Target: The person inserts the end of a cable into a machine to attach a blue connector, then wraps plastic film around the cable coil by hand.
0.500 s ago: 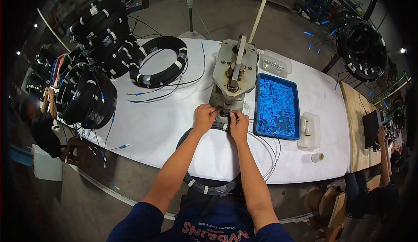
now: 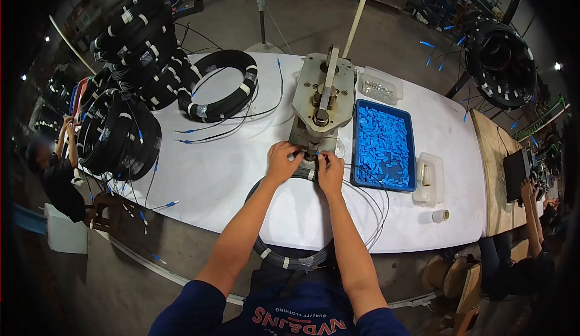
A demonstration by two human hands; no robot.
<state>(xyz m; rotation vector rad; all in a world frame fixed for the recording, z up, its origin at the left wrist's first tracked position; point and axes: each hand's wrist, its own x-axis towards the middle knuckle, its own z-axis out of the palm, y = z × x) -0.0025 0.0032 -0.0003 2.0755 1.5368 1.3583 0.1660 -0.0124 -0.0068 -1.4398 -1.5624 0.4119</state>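
Observation:
Both hands meet at the base of a metal hand press (image 2: pixel 307 99) on the white table. My left hand (image 2: pixel 283 163) is closed, its fingertips pinching a black cable end under the press head. My right hand (image 2: pixel 330 171) pinches the same cable from the other side, with a small blue tip (image 2: pixel 318 154) showing by its thumb. The fingers hide most of the cable end. A coil of black cable (image 2: pixel 284 261), bound with white tape, lies below my wrists and overhangs the table's near edge. Loose cable runs off to the right of my right hand.
A blue tray (image 2: pixel 415 155) of small blue connector parts stands right of the press. Clear plastic boxes (image 2: pixel 436 179) and a white roll (image 2: pixel 441 216) sit beside it. Black cable coils (image 2: pixel 220 106) are stacked left. Other people work at both sides.
My hands stay at the press base with almost no movement. The whole view has shifted very slightly.

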